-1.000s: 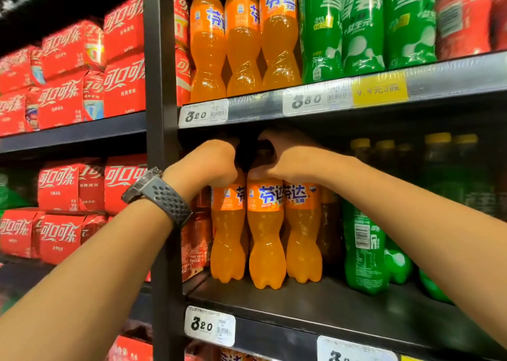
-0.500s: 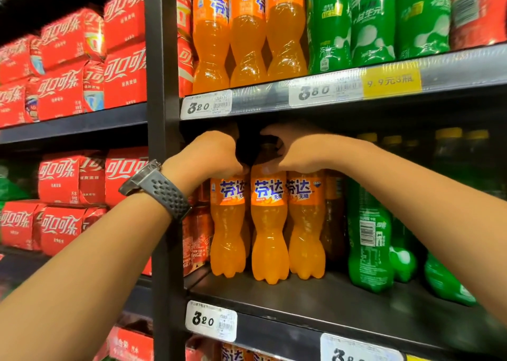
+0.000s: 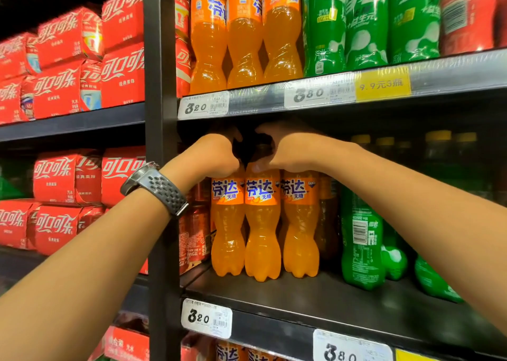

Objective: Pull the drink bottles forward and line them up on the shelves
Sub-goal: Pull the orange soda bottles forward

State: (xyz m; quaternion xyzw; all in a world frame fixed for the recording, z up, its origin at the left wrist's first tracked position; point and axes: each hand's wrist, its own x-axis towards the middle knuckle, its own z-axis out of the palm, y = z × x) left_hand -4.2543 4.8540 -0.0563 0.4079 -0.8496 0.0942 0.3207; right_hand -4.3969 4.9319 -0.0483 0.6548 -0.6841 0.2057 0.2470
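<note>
Three orange soda bottles stand side by side on the middle shelf (image 3: 315, 303), set back from its front edge. My left hand (image 3: 212, 155) grips the neck of the left orange bottle (image 3: 227, 223). My right hand (image 3: 288, 149) curls over the tops of the middle orange bottle (image 3: 262, 223) and the right orange bottle (image 3: 300, 223). The caps are hidden under my fingers. Green soda bottles (image 3: 360, 240) stand to the right, further back and unevenly placed.
The upper shelf (image 3: 315, 97) carries a front row of orange, green and red bottles. A black upright post (image 3: 160, 141) divides the bays. Red cola packs (image 3: 68, 179) fill the left bay. Cola cans (image 3: 196, 231) sit beside the orange bottles.
The three orange bottles have turned so their labels face front and now stand closer together. Both hands stayed on the bottle tops.
</note>
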